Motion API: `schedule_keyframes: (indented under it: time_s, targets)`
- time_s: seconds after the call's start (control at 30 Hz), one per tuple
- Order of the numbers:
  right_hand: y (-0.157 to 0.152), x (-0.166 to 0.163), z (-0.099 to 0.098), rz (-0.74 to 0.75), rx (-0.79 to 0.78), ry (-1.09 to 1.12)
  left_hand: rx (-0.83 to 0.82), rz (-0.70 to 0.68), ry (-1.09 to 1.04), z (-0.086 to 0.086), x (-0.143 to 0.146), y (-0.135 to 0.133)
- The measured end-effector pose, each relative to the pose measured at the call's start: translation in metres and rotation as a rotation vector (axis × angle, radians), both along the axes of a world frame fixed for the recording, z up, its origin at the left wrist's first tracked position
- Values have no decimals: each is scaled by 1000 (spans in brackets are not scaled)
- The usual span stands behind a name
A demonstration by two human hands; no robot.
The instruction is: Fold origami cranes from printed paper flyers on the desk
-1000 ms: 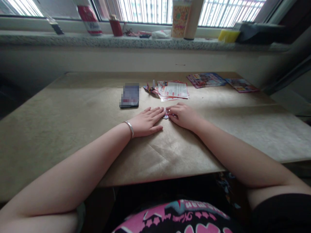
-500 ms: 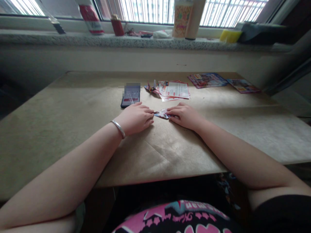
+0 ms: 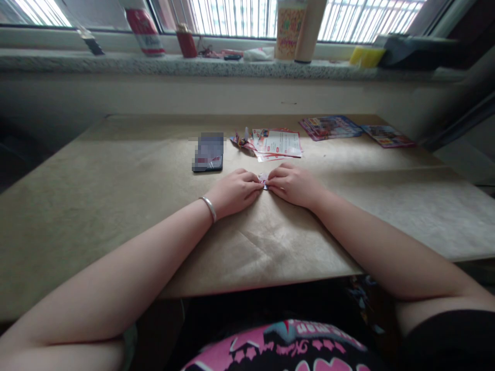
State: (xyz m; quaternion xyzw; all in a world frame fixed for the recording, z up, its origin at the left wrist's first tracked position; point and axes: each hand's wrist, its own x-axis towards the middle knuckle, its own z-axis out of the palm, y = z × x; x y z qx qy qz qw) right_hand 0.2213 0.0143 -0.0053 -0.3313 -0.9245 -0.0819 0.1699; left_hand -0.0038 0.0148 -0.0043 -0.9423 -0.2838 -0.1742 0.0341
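Observation:
Between my two hands, low on the tabletop, is a small folded piece of printed paper [image 3: 264, 180], white with coloured parts. My left hand [image 3: 236, 191] pinches its left side, fingers pressed together, a silver bangle on the wrist. At its right side my right hand [image 3: 293, 184] has its fingertips closed on the paper. Most of the piece is hidden under the fingers. Just beyond the hands lie printed leaflets [image 3: 279, 143] and a crumpled or folded paper shape [image 3: 243, 141] with a pale upright tip.
A phone [image 3: 209, 153] lies beyond my left hand. Printed booklets [image 3: 328, 127] are at the table's back right, another sheet [image 3: 388, 136] beside them. The granite windowsill [image 3: 216, 66] behind holds a red can [image 3: 145, 31], a patterned cup [image 3: 289, 31] and a yellow block [image 3: 366, 57].
My left hand has moved right, away from the phone and close to my right hand, covering more of the paper. My right hand has barely moved.

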Motion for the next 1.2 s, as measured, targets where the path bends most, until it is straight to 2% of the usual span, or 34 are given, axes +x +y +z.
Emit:
schedule_keyframes:
  time_s: [0.13,0.3,0.7,0.87,1.2]
  targets:
    - [-3,-4,2,-9,8,-35,-26,20,-22,0,-1,4]
    - [-4,-7,3,-74,0,-58,32,62,41,1,3,2]
    - [-8,-13,-3,-137,-59,55,100,146,108,-2,7,4]
    - [-10,-15,3,-137,-48,-29,110,153,116,0,6,2]
    - [-3,-16,-1,-226,-201,115,-38,238,-11,-3,9,8]
